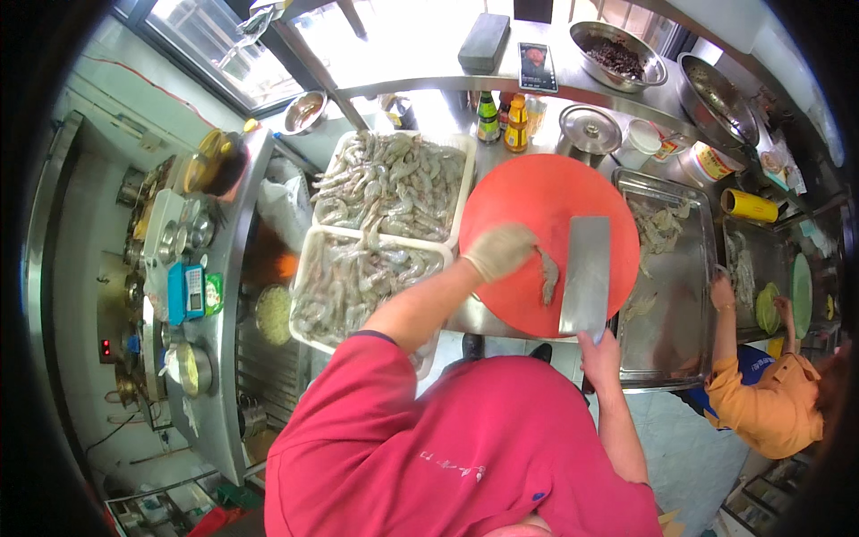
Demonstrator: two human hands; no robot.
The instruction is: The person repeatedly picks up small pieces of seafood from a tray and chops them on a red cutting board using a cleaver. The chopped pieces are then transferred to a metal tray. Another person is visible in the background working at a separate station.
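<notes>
My right hand [600,359] grips the handle of a cleaver [587,275], its wide steel blade lying over the right part of a round red cutting board [517,188]. On the board, left of the blade, is a single raw shrimp [548,276]. My left hand [500,252], in a pale glove and blurred, is at the shrimp's upper end; whether its fingers hold the shrimp is unclear. Left of the board, white plastic baskets hold heaps of raw shrimp: a far basket [468,181] and a near basket [448,255].
Right of the board lies a metal tray [671,335] with some shrimp. A co-worker [765,403] in orange stands beyond it, one hand at its edge. Behind the board are a green bottle [488,121], a yellow bottle [516,127] and a lidded pot [590,131], below a steel shelf [429,82].
</notes>
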